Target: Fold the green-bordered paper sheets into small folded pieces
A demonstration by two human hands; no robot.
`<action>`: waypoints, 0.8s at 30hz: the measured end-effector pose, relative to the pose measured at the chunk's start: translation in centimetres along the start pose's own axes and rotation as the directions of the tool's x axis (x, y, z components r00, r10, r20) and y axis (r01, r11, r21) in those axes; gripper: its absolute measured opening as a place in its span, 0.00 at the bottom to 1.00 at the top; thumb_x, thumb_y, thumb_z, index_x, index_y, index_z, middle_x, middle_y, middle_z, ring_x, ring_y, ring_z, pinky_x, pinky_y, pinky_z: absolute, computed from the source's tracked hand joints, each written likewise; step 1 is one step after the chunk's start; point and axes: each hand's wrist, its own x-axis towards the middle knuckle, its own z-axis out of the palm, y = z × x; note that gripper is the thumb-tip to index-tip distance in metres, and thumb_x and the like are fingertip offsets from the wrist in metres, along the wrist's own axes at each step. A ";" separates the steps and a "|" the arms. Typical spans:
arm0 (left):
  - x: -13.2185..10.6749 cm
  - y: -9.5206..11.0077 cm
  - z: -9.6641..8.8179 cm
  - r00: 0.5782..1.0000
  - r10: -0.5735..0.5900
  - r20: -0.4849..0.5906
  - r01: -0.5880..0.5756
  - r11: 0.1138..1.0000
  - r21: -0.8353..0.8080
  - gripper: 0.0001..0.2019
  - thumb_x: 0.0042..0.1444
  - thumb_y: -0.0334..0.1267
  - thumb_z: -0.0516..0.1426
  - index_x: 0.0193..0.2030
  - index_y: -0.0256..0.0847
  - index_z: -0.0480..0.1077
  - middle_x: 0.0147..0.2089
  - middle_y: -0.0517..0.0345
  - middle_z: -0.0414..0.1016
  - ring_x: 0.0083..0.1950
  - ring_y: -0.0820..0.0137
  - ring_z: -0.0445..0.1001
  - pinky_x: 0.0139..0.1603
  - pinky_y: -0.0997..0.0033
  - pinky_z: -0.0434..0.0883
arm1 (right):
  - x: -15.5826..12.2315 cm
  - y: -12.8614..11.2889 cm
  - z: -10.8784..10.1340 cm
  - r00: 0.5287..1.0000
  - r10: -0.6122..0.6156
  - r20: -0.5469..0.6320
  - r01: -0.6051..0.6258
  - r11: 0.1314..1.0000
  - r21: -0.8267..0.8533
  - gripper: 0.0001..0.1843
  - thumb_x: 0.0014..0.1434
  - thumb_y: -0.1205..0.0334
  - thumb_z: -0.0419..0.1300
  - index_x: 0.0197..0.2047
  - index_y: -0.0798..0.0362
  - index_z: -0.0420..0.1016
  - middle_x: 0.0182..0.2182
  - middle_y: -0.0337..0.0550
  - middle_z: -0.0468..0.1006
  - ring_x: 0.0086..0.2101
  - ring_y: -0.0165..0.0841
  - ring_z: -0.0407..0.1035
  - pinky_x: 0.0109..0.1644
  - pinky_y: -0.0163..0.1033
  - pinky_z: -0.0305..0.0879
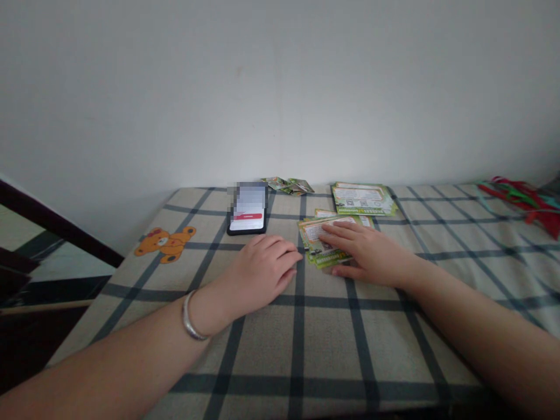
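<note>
My right hand (367, 251) lies flat on a fanned-out pile of green and white printed cards (312, 235), its fingers spread and stretched over them. The palm hides part of the pile. To the left of it, my left hand (266, 268) rests on the checked cloth with its fingers loosely bent, apart from the cards, and nothing shows in it. A silver bangle (189, 318) circles that wrist. Just behind the pile sits a neater stack of similar cards (363, 198).
A phone (247, 224) with a lit screen lies beyond my left hand. Small crumpled packets (291, 185) lie by the wall (280, 87). An orange bear picture (166, 243) marks the tablecloth (271, 356) on the left. Red and green material (529, 201) is heaped far right.
</note>
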 end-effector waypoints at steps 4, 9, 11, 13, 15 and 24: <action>-0.1 0.0 0.2 1.000 -0.003 -0.013 0.003 1.000 0.019 0.13 0.61 0.34 0.54 0.52 0.38 0.69 0.53 0.52 0.72 0.53 0.60 0.69 0.52 0.55 0.68 | 0.1 -0.9 0.3 1.000 -0.012 -0.005 0.012 0.999 0.036 0.34 0.58 0.44 0.58 0.63 0.53 0.64 0.63 0.49 0.64 0.61 0.47 0.58 0.64 0.54 0.57; -0.3 0.1 0.4 0.999 -0.026 -0.034 0.027 0.999 0.037 0.20 0.60 0.36 0.55 0.60 0.36 0.64 0.58 0.49 0.70 0.57 0.59 0.68 0.57 0.53 0.67 | 0.3 -1.4 0.3 0.999 -0.032 -0.023 0.035 0.986 0.164 0.29 0.57 0.50 0.61 0.59 0.52 0.67 0.61 0.47 0.67 0.62 0.44 0.57 0.64 0.52 0.58; -0.4 0.1 0.4 0.999 -0.039 -0.031 0.040 0.999 0.035 0.22 0.61 0.37 0.55 0.61 0.36 0.63 0.60 0.49 0.69 0.58 0.59 0.67 0.58 0.53 0.67 | 0.3 -1.4 0.4 0.999 -0.042 -0.016 0.045 0.974 0.223 0.27 0.58 0.53 0.61 0.59 0.51 0.66 0.60 0.46 0.68 0.62 0.43 0.57 0.64 0.50 0.59; -0.4 0.1 0.5 0.998 -0.055 -0.023 0.056 0.998 0.032 0.23 0.61 0.38 0.54 0.62 0.35 0.62 0.61 0.48 0.68 0.59 0.59 0.66 0.59 0.53 0.66 | 0.3 -1.3 0.5 0.998 -0.060 -0.013 0.061 0.965 0.254 0.26 0.59 0.56 0.60 0.60 0.51 0.65 0.59 0.45 0.69 0.63 0.41 0.55 0.64 0.49 0.59; -0.3 0.0 0.5 0.998 -0.061 -0.015 0.062 0.998 0.030 0.22 0.62 0.38 0.54 0.62 0.35 0.63 0.61 0.47 0.68 0.60 0.59 0.66 0.59 0.52 0.66 | 0.3 -1.3 0.5 0.997 -0.075 -0.031 0.080 0.966 0.246 0.24 0.60 0.58 0.59 0.60 0.50 0.67 0.59 0.45 0.69 0.63 0.40 0.55 0.64 0.50 0.58; -0.2 0.0 0.3 0.999 -0.054 0.007 0.054 0.998 0.037 0.15 0.60 0.36 0.56 0.53 0.37 0.69 0.51 0.47 0.71 0.56 0.58 0.67 0.56 0.53 0.68 | 0.5 -2.8 0.4 0.989 0.125 -0.077 -0.128 0.991 -0.029 0.39 0.53 0.36 0.58 0.60 0.52 0.67 0.60 0.51 0.68 0.56 0.51 0.63 0.58 0.60 0.59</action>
